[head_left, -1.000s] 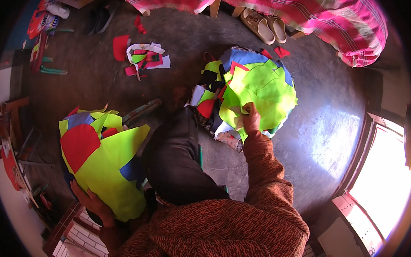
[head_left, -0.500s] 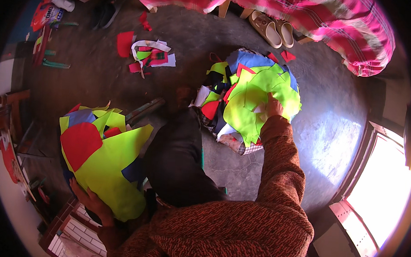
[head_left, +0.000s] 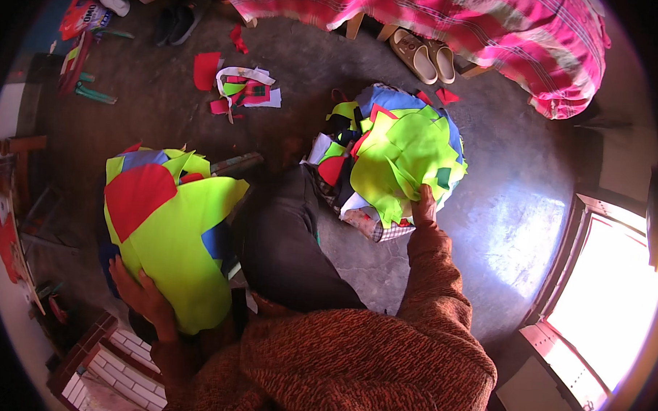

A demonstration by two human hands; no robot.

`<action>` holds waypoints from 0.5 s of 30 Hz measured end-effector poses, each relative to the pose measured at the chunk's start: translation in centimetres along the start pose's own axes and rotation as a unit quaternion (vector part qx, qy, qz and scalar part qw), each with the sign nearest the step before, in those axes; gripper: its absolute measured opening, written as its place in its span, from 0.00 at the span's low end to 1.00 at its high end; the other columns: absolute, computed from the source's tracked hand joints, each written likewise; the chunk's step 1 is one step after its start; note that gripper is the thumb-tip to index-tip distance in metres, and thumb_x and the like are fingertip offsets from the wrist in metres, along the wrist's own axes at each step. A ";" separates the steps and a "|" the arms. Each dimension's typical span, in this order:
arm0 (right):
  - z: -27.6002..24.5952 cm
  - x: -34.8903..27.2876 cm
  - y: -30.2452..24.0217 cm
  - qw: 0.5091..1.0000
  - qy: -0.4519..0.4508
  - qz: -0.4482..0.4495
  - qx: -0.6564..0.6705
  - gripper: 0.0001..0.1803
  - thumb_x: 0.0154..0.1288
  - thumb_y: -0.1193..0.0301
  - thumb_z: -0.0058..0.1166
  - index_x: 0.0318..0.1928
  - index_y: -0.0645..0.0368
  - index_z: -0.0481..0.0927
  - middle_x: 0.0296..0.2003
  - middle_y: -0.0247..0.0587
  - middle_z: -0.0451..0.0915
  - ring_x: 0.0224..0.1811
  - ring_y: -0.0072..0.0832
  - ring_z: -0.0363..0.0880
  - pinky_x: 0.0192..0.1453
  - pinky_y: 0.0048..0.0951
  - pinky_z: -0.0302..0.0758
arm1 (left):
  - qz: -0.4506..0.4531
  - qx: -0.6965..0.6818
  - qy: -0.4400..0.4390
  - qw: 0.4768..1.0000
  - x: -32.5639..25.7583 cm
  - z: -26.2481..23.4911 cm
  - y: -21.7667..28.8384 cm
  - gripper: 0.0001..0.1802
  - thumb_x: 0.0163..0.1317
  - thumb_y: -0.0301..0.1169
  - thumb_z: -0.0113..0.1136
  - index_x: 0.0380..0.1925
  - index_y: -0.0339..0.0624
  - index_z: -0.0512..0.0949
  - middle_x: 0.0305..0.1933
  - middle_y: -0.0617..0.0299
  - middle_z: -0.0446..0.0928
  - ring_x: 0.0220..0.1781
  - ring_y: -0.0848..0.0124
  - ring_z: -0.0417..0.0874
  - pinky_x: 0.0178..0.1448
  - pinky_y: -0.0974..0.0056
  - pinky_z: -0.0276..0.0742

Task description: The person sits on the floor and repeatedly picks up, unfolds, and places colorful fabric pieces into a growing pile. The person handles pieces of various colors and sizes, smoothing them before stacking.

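My left hand [head_left: 143,297] lies with fingers stretched out along the edge of a large yellow-green fabric piece [head_left: 190,251]. That piece rests over a pile beside my left leg, under a red fabric piece [head_left: 137,195]. My right hand [head_left: 425,205] reaches forward to the near right edge of a second heap, its fingers close together on a yellow-green fabric scrap [head_left: 396,146]. The fingertips are partly hidden by the cloth. Blue, red, white and black scraps show around this heap, which sits on a checked cloth bundle [head_left: 379,227].
A smaller group of scraps [head_left: 257,93] lies on the dark floor ahead. Beige clogs [head_left: 423,56] stand by a pink plaid cover [head_left: 451,18]. Dark shoes [head_left: 182,25] are at the far left. Bright light enters through a doorway [head_left: 601,287] at right.
My right hand has drawn back toward me from the middle of the heap to its near edge. The yellow-green cloth there has shifted, and a dark green patch now shows. My left hand stays put.
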State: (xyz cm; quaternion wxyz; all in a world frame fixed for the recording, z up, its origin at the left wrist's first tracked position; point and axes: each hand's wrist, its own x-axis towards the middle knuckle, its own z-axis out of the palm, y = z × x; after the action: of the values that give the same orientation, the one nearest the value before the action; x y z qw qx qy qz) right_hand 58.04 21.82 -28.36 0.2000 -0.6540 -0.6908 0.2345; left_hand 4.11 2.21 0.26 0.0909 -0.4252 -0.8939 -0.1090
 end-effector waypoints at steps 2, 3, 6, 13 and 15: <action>-0.2 -0.9 -0.9 0.989 0.077 0.118 0.047 0.11 0.50 0.77 0.56 0.36 0.57 0.71 0.31 0.46 0.77 0.32 0.43 0.78 0.36 0.38 0.74 | 0.014 0.016 0.011 1.000 -0.2 0.2 -0.7 0.27 0.65 0.40 0.43 0.60 0.35 0.63 0.66 0.41 0.59 0.67 0.47 0.59 0.68 0.50 0.53; -0.5 -0.8 -1.1 0.979 0.078 0.183 0.052 0.12 0.49 0.78 0.55 0.37 0.57 0.72 0.33 0.44 0.78 0.32 0.40 0.79 0.36 0.37 0.75 | 0.021 0.024 0.016 0.999 -0.2 0.2 -0.8 0.27 0.65 0.40 0.43 0.60 0.36 0.63 0.66 0.41 0.59 0.67 0.47 0.59 0.67 0.49 0.53; -1.5 -0.5 -2.8 0.876 0.131 0.249 0.392 0.16 0.47 0.81 0.52 0.40 0.57 0.74 0.33 0.40 0.78 0.33 0.36 0.79 0.36 0.33 0.76 | 0.020 0.024 0.023 0.999 -0.5 0.2 -1.0 0.27 0.64 0.40 0.45 0.61 0.39 0.63 0.66 0.42 0.59 0.67 0.47 0.59 0.66 0.46 0.53; -9.8 1.2 -10.7 0.676 -0.010 0.169 0.717 0.14 0.54 0.74 0.47 0.44 0.59 0.73 0.31 0.38 0.77 0.23 0.27 0.76 0.28 0.25 0.76 | -0.004 0.037 0.067 0.997 -1.1 0.9 -1.2 0.28 0.64 0.43 0.48 0.62 0.45 0.63 0.66 0.50 0.61 0.69 0.53 0.58 0.66 0.42 0.52; -10.5 1.2 -12.0 0.624 -0.049 0.074 0.776 0.11 0.58 0.69 0.47 0.41 0.58 0.72 0.28 0.37 0.76 0.14 0.24 0.71 0.16 0.23 0.70 | -0.015 0.029 0.068 0.997 -1.3 0.9 -1.2 0.29 0.63 0.46 0.48 0.62 0.46 0.63 0.67 0.52 0.60 0.70 0.54 0.57 0.67 0.42 0.50</action>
State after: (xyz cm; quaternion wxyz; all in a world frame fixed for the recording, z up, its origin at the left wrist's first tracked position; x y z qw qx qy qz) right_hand 54.38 23.29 -12.82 0.5814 -0.2925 -0.2104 0.7295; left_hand 3.93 0.76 -1.12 0.1624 -0.4006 -0.8946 -0.1129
